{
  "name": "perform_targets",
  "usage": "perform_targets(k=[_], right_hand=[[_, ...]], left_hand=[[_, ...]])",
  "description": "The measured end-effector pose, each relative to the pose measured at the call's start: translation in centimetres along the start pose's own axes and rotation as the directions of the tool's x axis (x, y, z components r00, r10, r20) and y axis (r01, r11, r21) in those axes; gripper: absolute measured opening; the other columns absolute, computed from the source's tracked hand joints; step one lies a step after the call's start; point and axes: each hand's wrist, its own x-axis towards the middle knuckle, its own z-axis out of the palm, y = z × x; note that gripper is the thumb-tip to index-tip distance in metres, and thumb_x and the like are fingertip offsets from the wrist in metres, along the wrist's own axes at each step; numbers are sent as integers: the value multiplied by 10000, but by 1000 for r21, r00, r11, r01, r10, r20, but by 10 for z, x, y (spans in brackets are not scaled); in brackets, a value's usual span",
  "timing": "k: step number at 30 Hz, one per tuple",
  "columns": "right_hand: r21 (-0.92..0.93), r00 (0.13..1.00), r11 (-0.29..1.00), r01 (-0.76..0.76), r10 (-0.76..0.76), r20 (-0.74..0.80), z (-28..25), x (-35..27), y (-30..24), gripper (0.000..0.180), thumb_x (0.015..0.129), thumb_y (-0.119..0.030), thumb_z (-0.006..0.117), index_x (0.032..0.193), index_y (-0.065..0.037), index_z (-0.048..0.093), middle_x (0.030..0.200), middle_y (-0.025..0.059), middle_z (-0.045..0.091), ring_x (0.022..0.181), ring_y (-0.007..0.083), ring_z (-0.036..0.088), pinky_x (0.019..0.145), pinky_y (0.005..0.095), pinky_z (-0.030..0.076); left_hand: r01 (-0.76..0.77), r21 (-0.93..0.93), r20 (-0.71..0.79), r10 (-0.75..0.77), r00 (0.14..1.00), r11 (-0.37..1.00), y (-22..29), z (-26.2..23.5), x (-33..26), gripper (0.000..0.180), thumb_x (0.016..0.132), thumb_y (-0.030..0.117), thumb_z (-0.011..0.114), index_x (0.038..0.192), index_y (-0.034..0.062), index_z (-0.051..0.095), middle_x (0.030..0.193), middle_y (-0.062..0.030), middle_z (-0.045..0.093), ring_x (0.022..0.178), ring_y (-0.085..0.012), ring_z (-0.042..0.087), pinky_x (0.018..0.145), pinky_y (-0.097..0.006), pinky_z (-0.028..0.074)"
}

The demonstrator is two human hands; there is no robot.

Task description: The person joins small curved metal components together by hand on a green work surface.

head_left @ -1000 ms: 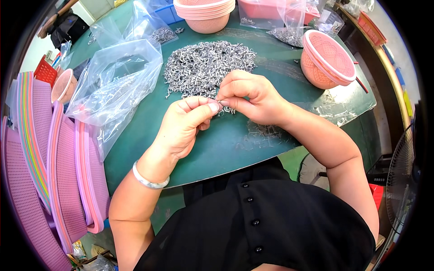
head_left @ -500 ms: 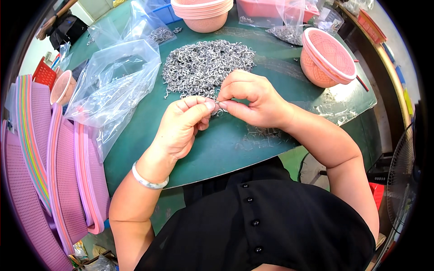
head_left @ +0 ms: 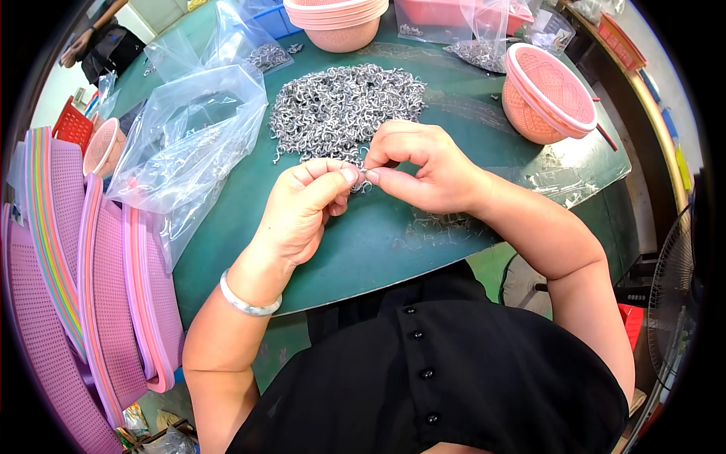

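Note:
A heap of small, curved silver-grey metal hooks (head_left: 340, 106) lies in the middle of the green table (head_left: 333, 265). At the heap's near edge my left hand (head_left: 306, 200) is closed, thumb and forefinger pinched on a tiny metal hook. My right hand (head_left: 420, 166) pinches at the same spot, its fingertips almost touching the left ones. The fingertips hide most of what is held; a sliver of metal (head_left: 361, 173) shows between them. A few loose hooks (head_left: 364, 187) lie just below the fingertips. A pale bracelet (head_left: 246, 297) circles my left wrist.
A clear plastic bag (head_left: 189, 144) lies left of the heap. Stacked purple baskets (head_left: 113, 303) stand along the left edge. Pink baskets stand at the back (head_left: 340, 34) and at the right (head_left: 548, 94). Another bag with hooks (head_left: 478, 54) lies behind. A fan (head_left: 669, 303) stands far right.
Both hands stay pinched together in nearly the same place. The right hand's fingers have shifted very slightly; the heap looks the same.

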Motion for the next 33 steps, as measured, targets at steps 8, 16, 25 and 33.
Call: perform_targets(k=[8, 16, 25, 33], right_hand=[[-31, 999, 999, 21, -22, -33, 2, 1, 1, 59, 709, -28, 617, 745, -24, 570, 701, 77, 551, 687, 248, 555, 615, 326, 453], [-107, 993, 989, 99, -105, -52, 1, 2, 0, 96, 673, -12, 627, 746, -35, 569, 728, 74, 553, 715, 261, 554, 636, 341, 457], [-241, 981, 954, 176, -190, -36, 2, 2, -3, 122, 666, -28, 644, 765, -48, 574, 753, 68, 543, 716, 265, 543, 628, 349, 453], [-135, 992, 983, 121, -126, -30, 0, 1, -5, 158, 687, 26, 640, 830, -25, 598, 824, 83, 559, 740, 225, 562, 646, 299, 465]], left_hand=[[-11, 10, 11, 11, 1000, 1000, -1, -1, 0, 70, 808, 110, 623, 823, 42, 629, 684, 22, 558, 595, -50, 454, 549, -193, 357], [-16, 10, 28, 16, 999, 1000, -1, -2, 1, 77, 796, 115, 643, 833, 47, 638, 706, 32, 572, 595, -37, 443, 549, -175, 353], [-29, 43, 12, 29, 1000, 999, 2, 2, -1, 53, 817, 95, 597, 793, 48, 594, 681, 13, 539, 601, -66, 464, 558, -210, 363], [-14, 22, 19, 13, 1000, 1000, 3, 1, -1, 66, 828, 110, 585, 796, 53, 590, 694, 14, 537, 611, -65, 462, 565, -212, 362]])
